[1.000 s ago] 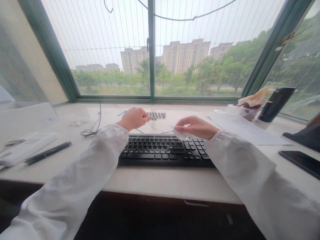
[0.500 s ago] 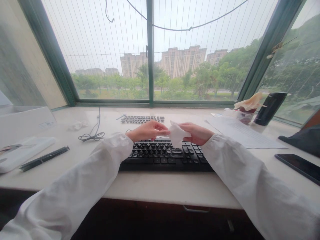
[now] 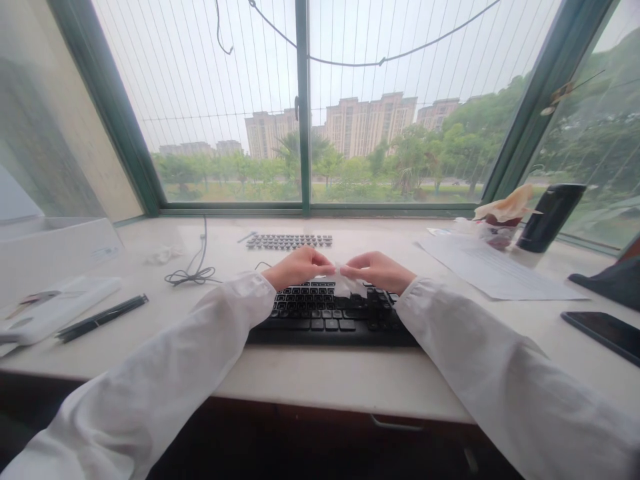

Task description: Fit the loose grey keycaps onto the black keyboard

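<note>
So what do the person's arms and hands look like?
Both arms are covered in long, loose white sleeves, a bit crinkly, gathered at the wrists. The left sleeve and right sleeve look the same, plain with no marks. The left hand and right hand are bare: no gloves, and no rings or watch that I can see.

Pale desk (image 3: 320, 380) beneath green-framed bay window (image 3: 303, 107), overcast daylight, apartment blocks outside.
</note>
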A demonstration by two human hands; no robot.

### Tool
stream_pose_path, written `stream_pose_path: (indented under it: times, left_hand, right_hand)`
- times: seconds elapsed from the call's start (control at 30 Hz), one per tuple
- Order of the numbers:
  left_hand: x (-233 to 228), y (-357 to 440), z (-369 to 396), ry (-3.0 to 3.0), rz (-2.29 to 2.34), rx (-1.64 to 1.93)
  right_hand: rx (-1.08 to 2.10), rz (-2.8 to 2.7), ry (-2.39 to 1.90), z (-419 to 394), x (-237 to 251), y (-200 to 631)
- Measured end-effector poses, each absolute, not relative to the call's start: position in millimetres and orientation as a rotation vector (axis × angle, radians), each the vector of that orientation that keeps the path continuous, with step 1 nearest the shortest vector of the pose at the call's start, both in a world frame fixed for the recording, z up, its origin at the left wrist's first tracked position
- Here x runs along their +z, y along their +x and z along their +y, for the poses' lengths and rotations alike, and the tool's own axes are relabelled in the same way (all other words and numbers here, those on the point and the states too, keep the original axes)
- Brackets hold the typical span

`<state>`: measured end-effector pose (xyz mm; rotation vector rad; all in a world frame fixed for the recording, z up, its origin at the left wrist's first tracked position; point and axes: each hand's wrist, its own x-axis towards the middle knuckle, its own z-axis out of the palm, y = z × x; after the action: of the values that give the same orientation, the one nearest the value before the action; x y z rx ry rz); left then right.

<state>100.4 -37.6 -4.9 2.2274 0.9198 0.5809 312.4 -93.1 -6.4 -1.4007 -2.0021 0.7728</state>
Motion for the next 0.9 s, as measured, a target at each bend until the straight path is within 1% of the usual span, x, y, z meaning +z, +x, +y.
stream_pose_path:
  times: [0.17, 0.27, 0.3, 0.37, 0.43, 0.5, 0.6, 0.73, 0.9]
  left_hand:
    - [-4.9, 95.2, -26.4, 2.374, 0.916, 0.468]
    - [-2.4, 82.8, -10.6, 2.566, 1.133, 0.606]
    - [-1.7, 77.5, -3.9, 2.626, 1.276, 0.629]
    - [-0.7, 67.4, 10.4, 2.715, 1.489, 0.543]
    - [-0.3, 60.6, 24.9, 2.734, 1.527, 0.503]
    - [-0.3, 59.1, 39.2, 2.759, 1.549, 0.452]
    - [-0.2, 66.4, 59.9, 2.815, 1.546, 0.330]
    - [0.5, 84.8, 84.2, 2.888, 1.541, 0.167]
    - [-0.5, 104.2, 99.9, 2.960, 1.572, 0.093]
  right_hand:
    - [0.601, -2.045, -1.455, -87.0, -7.9, 317.7]
    - [0.489, -1.953, -1.574, -84.3, -7.8, 324.9]
    - [0.419, -1.918, -1.623, -83.7, -8.2, 327.3]
    - [0.201, -1.859, -1.723, -83.2, -9.7, 331.2]
    - [-0.024, -1.841, -1.794, -83.4, -11.9, 333.1]
    - [-0.165, -1.861, -1.808, -84.0, -13.8, 332.9]
    - [-0.237, -1.893, -1.785, -85.2, -15.1, 331.0]
    - [-0.252, -1.910, -1.778, -87.0, -14.8, 329.1]
    - [-0.255, -1.930, -1.764, -88.2, -13.8, 326.7]
